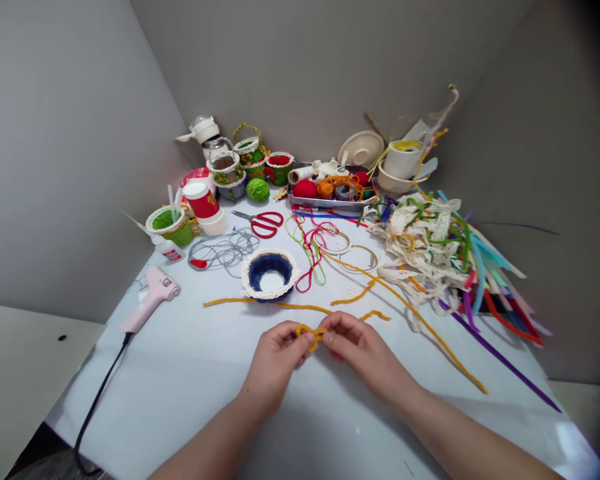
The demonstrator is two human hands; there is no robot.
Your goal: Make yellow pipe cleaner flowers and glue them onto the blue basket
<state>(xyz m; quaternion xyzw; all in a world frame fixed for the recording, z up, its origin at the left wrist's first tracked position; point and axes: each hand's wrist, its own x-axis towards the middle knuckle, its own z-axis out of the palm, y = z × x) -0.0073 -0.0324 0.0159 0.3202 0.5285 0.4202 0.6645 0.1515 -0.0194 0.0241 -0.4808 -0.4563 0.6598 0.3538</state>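
Both hands pinch a small piece of yellow pipe cleaner (311, 333) bent into loops, held just above the table near its front. My left hand (282, 348) is closed on its left side, thumb on top. My right hand (354, 340) is closed on its right side. Behind them sits a dark blue basket (271, 275) with a white lace rim. A long straight yellow pipe cleaner (225, 302) lies in front of the basket. Shorter yellow pieces (355, 295) lie beyond my right hand.
At the left lies a pink glue gun (153, 298) with a black cord. Red scissors (265, 223) and grey cord (230, 248) lie further back. A metal tray (330, 202) holds yarn balls. Lace (420, 233) and coloured pipe cleaners (500, 300) pile up at the right.
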